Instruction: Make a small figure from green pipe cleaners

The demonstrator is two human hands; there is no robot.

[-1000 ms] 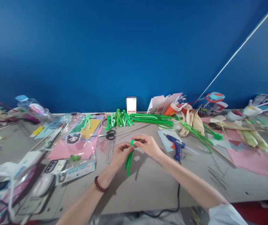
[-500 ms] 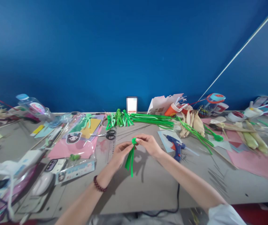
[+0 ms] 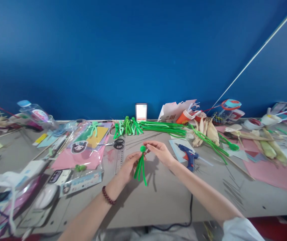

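Observation:
My left hand (image 3: 129, 165) is closed around the neck of a green pipe-cleaner figure (image 3: 139, 169), just above the middle of the desk. A small round coiled head (image 3: 142, 148) tops it, and several loose strands fan downward below. My right hand (image 3: 160, 152) pinches at the upper right edge of that head with thumb and forefinger; the exact contact is too small to make out. Behind my hands, several finished-looking green pipe-cleaner shapes (image 3: 127, 126) stand near the wall. A bundle of green pipe cleaners (image 3: 163, 129) lies to their right.
Right of my hands lies a blue glue gun (image 3: 190, 157) on pale paper. Scissors (image 3: 118, 144) and a clear ruler (image 3: 119, 159) are to the left, beside a plastic bag of coloured paper (image 3: 80, 154). Dried husks (image 3: 211, 134) and pink sheets (image 3: 274, 175) lie right.
The figure's strands have spread wider apart and swung slightly right. My right thumb has drawn back from the front of the head, leaving more of it showing.

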